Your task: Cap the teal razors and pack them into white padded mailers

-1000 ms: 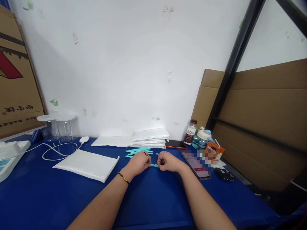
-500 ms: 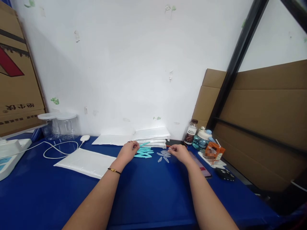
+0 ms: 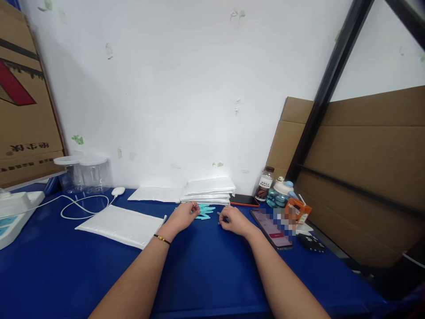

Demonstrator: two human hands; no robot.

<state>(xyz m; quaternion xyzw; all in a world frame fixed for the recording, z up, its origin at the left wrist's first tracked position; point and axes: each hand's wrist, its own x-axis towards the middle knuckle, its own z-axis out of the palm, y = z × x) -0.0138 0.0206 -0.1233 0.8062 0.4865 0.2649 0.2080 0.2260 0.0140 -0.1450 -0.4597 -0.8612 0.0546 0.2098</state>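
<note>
My left hand (image 3: 183, 216), a ring on one finger and a dark bracelet at the wrist, rests at the left side of a pile of flat teal strips (image 3: 205, 215). Its fingers are pressed together; what they hold, if anything, is hidden. Over the small translucent grey pieces is my right hand (image 3: 236, 220), fingers curled down and closed. It covers most of those pieces, and I cannot make out what is between the fingertips. Beside my left wrist lies a white padded envelope (image 3: 121, 225) on the blue table (image 3: 206, 270).
Stacked white envelopes (image 3: 209, 186) lie against the wall. To the right are two phones, one with a lit screen (image 3: 272, 230), a brown-capped bottle (image 3: 264, 184), a water bottle (image 3: 279, 193) and an orange drink carton (image 3: 298, 211). Clear jars (image 3: 94, 175) and a white cable (image 3: 78, 218) are left.
My left hand has moved slightly right and down; the teal strip in its fingers no longer shows. My right hand has moved left over the grey pieces, uncovering the phone behind.
</note>
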